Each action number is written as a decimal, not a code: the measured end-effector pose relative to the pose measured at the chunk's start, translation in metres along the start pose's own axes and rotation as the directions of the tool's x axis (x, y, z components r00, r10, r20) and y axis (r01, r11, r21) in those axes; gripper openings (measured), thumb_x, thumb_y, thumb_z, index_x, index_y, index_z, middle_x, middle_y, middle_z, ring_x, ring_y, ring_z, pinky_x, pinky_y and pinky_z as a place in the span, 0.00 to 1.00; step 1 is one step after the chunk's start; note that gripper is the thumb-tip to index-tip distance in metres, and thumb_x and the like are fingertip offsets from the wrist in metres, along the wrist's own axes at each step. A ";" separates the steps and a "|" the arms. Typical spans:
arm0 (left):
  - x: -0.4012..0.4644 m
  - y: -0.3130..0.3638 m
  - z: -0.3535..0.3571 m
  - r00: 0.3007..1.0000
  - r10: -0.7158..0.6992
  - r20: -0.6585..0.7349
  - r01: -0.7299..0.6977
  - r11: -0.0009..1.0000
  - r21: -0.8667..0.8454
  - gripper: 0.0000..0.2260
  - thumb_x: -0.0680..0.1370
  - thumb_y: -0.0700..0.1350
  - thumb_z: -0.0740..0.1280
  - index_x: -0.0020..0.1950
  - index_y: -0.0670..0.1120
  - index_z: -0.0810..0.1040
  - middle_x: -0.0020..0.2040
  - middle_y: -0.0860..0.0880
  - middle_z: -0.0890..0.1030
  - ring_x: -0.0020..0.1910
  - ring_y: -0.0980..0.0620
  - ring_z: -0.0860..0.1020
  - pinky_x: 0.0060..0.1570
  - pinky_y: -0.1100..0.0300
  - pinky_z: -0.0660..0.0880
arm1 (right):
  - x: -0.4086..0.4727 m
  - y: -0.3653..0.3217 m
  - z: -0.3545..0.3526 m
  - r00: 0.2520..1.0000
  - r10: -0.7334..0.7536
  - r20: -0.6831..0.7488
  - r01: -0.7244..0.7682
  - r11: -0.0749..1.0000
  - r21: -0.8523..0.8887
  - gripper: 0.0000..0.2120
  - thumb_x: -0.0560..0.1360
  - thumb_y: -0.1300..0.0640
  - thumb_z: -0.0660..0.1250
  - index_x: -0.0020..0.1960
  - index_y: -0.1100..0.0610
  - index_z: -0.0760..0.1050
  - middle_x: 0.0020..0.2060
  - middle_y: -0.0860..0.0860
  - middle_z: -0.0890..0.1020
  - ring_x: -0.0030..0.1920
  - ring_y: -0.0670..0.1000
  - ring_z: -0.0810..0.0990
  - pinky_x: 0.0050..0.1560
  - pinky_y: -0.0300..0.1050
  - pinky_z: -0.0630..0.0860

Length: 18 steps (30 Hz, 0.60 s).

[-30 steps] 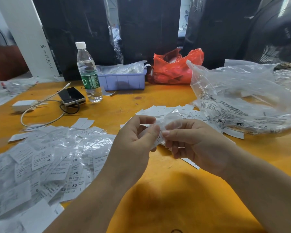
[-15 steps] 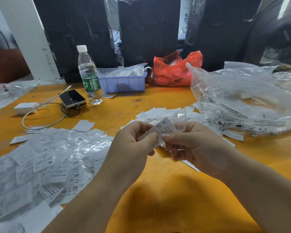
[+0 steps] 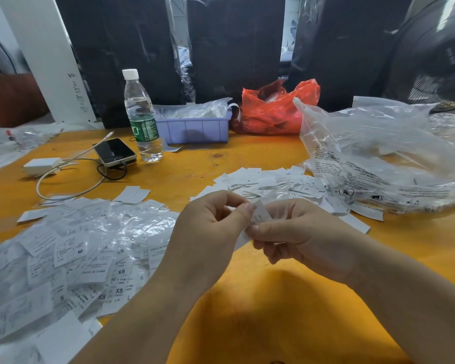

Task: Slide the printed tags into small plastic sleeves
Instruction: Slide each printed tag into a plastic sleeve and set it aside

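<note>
Pinching a small printed tag [image 3: 259, 214] between thumb and forefinger, the left hand [image 3: 208, 232] and the right hand [image 3: 302, 237] are held together above the orange worktop [image 3: 247, 311]. The fingers of both hands are curled, and the tag is gripped from both sides; whether a sleeve surrounds it cannot be told. To the left, a heap of sleeved tags [image 3: 71, 258] marked XS, S and M is spread on the worktop. Loose tags [image 3: 268, 182] are piled just beyond the hands. A large clear plastic bag [image 3: 378, 158] with printed text lies at the right. A lilac bin [image 3: 195, 130] is filled with clear plastic packets, and a red plastic bag [image 3: 273, 111] stands beside it. A water bottle [image 3: 142, 119], partly filled, stands near a phone [image 3: 114, 152].
</note>
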<state>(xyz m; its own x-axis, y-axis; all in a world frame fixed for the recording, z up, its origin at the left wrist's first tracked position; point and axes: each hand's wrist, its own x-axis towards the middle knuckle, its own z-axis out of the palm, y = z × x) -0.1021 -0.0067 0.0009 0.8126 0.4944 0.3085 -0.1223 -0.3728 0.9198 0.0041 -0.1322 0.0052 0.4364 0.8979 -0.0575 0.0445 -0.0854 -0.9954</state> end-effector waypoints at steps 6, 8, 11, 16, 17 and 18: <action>-0.001 -0.001 0.000 0.998 0.049 -0.048 -0.040 0.984 0.175 0.08 0.77 0.47 0.69 0.38 0.50 0.82 0.27 0.50 0.75 0.25 0.59 0.69 0.24 0.70 0.64 | -0.003 -0.011 -0.008 0.997 0.035 -0.074 -0.039 0.998 -0.058 0.19 0.63 0.47 0.78 0.48 0.57 0.80 0.39 0.54 0.77 0.37 0.51 0.77 0.38 0.45 0.75; -0.002 0.000 0.000 0.998 0.035 -0.045 -0.026 0.983 0.179 0.08 0.77 0.47 0.69 0.37 0.51 0.82 0.28 0.51 0.77 0.26 0.59 0.71 0.24 0.70 0.64 | -0.003 -0.011 -0.011 0.988 0.023 -0.150 -0.030 0.998 -0.049 0.15 0.65 0.48 0.78 0.44 0.56 0.79 0.37 0.54 0.79 0.34 0.51 0.78 0.37 0.45 0.75; 0.000 -0.002 -0.001 0.999 -0.025 -0.048 0.030 0.993 0.117 0.08 0.77 0.48 0.69 0.38 0.51 0.83 0.33 0.48 0.81 0.29 0.57 0.74 0.26 0.68 0.67 | -0.002 -0.010 -0.013 0.982 -0.014 -0.191 0.005 0.999 -0.046 0.06 0.71 0.58 0.72 0.38 0.58 0.78 0.35 0.56 0.80 0.31 0.50 0.77 0.34 0.44 0.75; 0.007 -0.005 -0.007 0.972 -0.235 0.010 0.234 0.966 -0.114 0.06 0.75 0.46 0.71 0.40 0.46 0.84 0.33 0.48 0.78 0.26 0.57 0.70 0.27 0.65 0.66 | -0.002 -0.012 -0.020 0.976 -0.042 -0.212 0.025 0.996 -0.080 0.03 0.72 0.63 0.71 0.40 0.60 0.81 0.34 0.56 0.81 0.31 0.49 0.77 0.34 0.41 0.76; 0.009 -0.005 -0.007 0.962 -0.273 0.030 0.274 0.948 -0.162 0.06 0.75 0.45 0.71 0.41 0.45 0.84 0.34 0.46 0.77 0.26 0.55 0.68 0.26 0.64 0.65 | -0.002 -0.012 -0.021 0.976 -0.050 -0.211 0.035 0.996 -0.077 0.02 0.72 0.64 0.71 0.41 0.60 0.81 0.34 0.56 0.82 0.31 0.49 0.77 0.33 0.41 0.76; 0.009 -0.005 -0.008 0.952 -0.303 0.045 0.306 0.930 -0.206 0.06 0.75 0.45 0.71 0.42 0.42 0.84 0.35 0.45 0.75 0.25 0.54 0.67 0.25 0.64 0.65 | -0.002 -0.012 -0.022 0.974 -0.060 -0.219 0.044 0.996 -0.077 0.02 0.72 0.65 0.71 0.42 0.60 0.81 0.33 0.56 0.82 0.31 0.49 0.77 0.33 0.40 0.76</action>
<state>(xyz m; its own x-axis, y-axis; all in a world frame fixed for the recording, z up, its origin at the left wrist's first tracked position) -0.0984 0.0062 0.0011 0.8361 0.5486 0.0041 0.0173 -0.0338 0.9993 0.0226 -0.1431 0.0194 0.6191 0.7850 0.0204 0.1324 -0.0788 -0.9881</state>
